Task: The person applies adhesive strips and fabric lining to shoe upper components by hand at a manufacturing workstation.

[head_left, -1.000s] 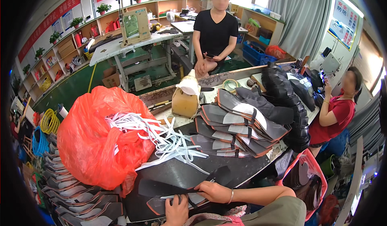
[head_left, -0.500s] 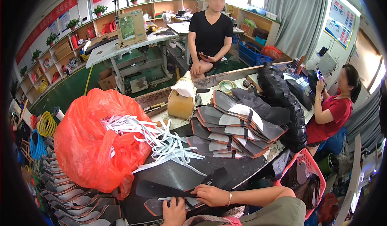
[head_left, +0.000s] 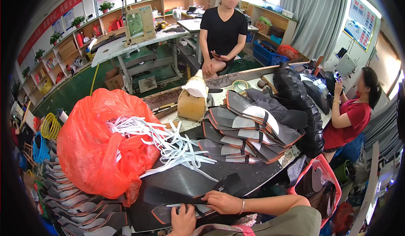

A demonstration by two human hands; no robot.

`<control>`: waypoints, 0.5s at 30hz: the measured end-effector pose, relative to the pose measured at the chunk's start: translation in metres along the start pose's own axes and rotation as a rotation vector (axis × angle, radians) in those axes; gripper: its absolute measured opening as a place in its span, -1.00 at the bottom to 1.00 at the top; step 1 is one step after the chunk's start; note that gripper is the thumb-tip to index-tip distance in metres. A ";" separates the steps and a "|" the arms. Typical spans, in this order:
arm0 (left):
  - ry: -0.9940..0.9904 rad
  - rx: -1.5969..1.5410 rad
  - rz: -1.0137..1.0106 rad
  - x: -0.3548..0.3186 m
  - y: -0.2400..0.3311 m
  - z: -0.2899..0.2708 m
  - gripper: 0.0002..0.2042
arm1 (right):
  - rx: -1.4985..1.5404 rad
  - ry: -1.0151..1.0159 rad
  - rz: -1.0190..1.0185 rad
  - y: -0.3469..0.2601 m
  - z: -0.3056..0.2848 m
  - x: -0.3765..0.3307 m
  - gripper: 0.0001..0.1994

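One orange-edged shoe-upper piece (head_left: 162,214) lies at lower centre of the head view, under the open left hand (head_left: 183,220); the bent right hand (head_left: 223,202) touches a flat black piece (head_left: 168,197) there, whether gripping it I cannot tell.

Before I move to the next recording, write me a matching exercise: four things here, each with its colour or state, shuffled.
1. Bag
2. Strips
3. Left hand
4. Right hand

A. White, tangled
B. Bracelet at the wrist
C. Red, bulging
D. Touching the orange-edged piece

Pairs: 1-C, 2-A, 3-D, 4-B
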State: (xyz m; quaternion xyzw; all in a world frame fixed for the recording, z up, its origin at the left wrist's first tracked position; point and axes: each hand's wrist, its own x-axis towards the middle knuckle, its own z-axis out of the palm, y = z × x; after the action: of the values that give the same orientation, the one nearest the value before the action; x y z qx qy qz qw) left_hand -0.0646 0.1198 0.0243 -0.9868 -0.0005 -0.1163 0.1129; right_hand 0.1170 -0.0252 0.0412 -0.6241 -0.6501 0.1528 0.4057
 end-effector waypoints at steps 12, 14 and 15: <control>-0.053 -0.057 0.004 0.004 0.000 -0.006 -0.56 | -0.007 -0.043 -0.004 0.001 -0.001 -0.001 -0.84; -0.046 -0.066 0.002 0.001 0.000 -0.009 -0.56 | -0.021 -0.043 -0.013 -0.002 0.002 -0.002 -0.84; -0.047 -0.065 -0.003 0.001 0.000 -0.009 -0.56 | -0.037 -0.037 -0.017 -0.003 0.003 -0.002 -0.85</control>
State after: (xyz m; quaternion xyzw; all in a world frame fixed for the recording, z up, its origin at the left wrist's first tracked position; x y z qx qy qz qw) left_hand -0.0661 0.1179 0.0332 -0.9924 -0.0008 -0.0930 0.0807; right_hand 0.1125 -0.0264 0.0406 -0.6230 -0.6654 0.1490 0.3833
